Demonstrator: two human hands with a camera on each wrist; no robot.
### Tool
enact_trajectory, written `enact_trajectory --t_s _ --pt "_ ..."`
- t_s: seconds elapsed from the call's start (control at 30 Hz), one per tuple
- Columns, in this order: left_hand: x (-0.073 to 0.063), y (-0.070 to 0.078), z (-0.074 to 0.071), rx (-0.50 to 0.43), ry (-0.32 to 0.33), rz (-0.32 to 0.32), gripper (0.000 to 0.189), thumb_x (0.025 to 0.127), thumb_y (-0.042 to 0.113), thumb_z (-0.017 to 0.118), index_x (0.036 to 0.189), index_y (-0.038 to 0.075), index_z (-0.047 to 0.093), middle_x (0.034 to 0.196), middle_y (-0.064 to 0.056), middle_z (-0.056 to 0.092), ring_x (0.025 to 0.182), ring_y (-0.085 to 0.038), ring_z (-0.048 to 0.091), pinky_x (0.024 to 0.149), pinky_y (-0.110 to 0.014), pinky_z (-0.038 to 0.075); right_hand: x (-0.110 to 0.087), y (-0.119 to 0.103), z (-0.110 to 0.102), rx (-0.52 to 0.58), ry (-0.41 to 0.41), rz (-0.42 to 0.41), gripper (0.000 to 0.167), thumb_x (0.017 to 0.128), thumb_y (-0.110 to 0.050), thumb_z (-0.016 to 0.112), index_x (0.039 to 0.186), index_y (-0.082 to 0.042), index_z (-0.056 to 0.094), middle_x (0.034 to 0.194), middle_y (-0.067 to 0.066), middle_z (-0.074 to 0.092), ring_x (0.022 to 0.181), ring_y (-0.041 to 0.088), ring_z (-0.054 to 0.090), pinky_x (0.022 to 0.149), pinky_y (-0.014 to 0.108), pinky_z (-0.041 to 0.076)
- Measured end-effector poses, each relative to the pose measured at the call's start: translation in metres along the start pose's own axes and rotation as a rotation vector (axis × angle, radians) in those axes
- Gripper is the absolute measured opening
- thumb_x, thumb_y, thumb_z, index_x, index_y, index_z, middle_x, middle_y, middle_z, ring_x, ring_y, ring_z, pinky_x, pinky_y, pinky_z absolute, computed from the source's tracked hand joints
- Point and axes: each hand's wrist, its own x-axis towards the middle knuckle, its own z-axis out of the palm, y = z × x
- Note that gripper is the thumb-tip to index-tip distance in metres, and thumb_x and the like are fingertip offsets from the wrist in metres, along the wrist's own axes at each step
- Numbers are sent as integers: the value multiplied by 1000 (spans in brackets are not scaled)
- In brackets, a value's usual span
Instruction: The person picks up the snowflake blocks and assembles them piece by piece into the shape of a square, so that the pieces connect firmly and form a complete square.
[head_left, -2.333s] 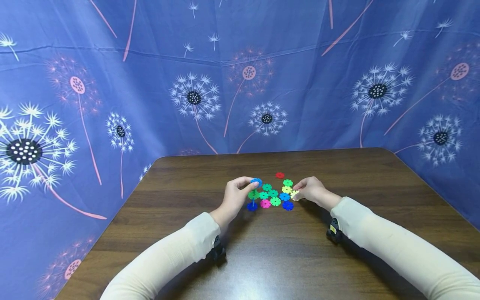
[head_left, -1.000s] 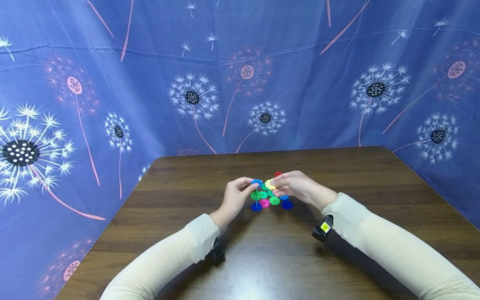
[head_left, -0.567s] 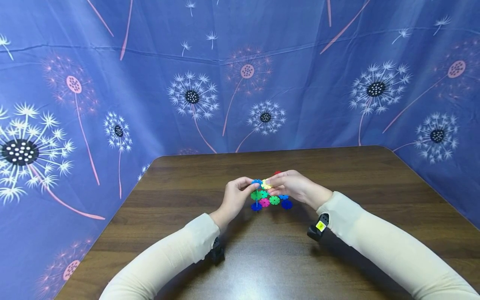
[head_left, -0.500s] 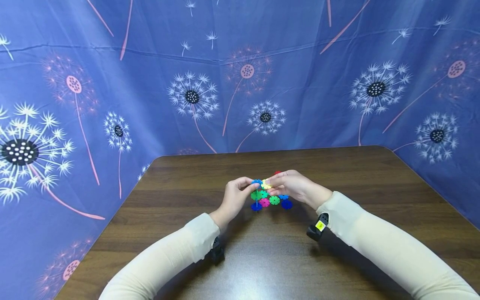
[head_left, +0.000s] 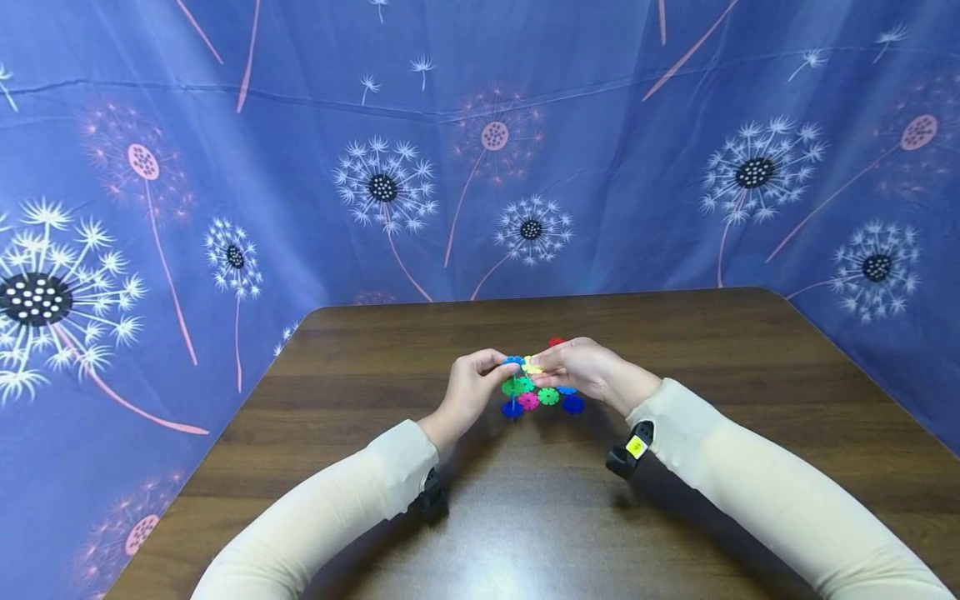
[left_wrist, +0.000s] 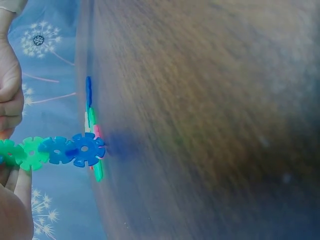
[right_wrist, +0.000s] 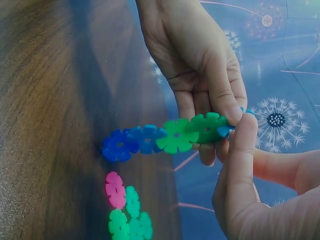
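My left hand (head_left: 468,390) pinches the blue disc (head_left: 513,361) at the top of a chain of notched, flower-shaped interlocking discs. Below it in the right wrist view hang a darker green disc (right_wrist: 207,128), a light green disc (right_wrist: 177,135), a blue disc (right_wrist: 147,139) and a dark blue disc (right_wrist: 120,145). The dark blue end is close to the table. Between thumb and fingers, my right hand (head_left: 603,373) pinches a pale yellow disc (head_left: 530,366), right against the top blue disc. Fingers largely cover that joint in both wrist views.
Loose discs lie flat under and beside my hands: pink (head_left: 528,401), green (head_left: 549,397), dark blue (head_left: 573,405) and several more, partly covered by the right hand. A red disc (head_left: 556,342) lies farther back. The wooden table (head_left: 480,483) meets a dandelion-print curtain (head_left: 465,167).
My right hand has picked up the yellow disc from the right of the loose discs and brought it left to the chain's top. My left hand has stayed nearly in place.
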Motion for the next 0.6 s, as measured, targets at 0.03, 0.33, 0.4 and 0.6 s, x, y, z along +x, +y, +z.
enact_trajectory --t_s 0.03,0.33,0.4,0.6 --pt "0 1 0 3 -2 -1 17 88 15 71 85 -2 70 86 -16 74 71 -7 60 67 -20 50 0 -1 0 -3 2 1 36 96 2 54 126 19 48 80 6 67 68 11 68 69 21 57" --pt "0 4 1 36 4 -8 16 87 12 71 85 -4 70 88 -20 74 76 -26 66 67 -26 53 -2 -3 2 -21 8 2 37 95 0 55 126 19 48 83 8 66 69 12 68 70 22 57" --pt "-1 6 0 46 -3 -9 16 88 10 70 86 -6 70 89 -22 73 79 -31 67 67 -24 53 -2 -3 2 -23 -10 4 36 95 0 56 125 18 50 83 8 66 70 13 68 71 23 57" --pt "-11 27 -3 37 -13 5 15 89 6 68 87 -9 68 91 -24 72 83 -31 68 69 -17 51 -1 -3 -1 -80 -45 -8 31 95 -5 57 119 14 53 85 8 67 72 16 68 72 25 58"
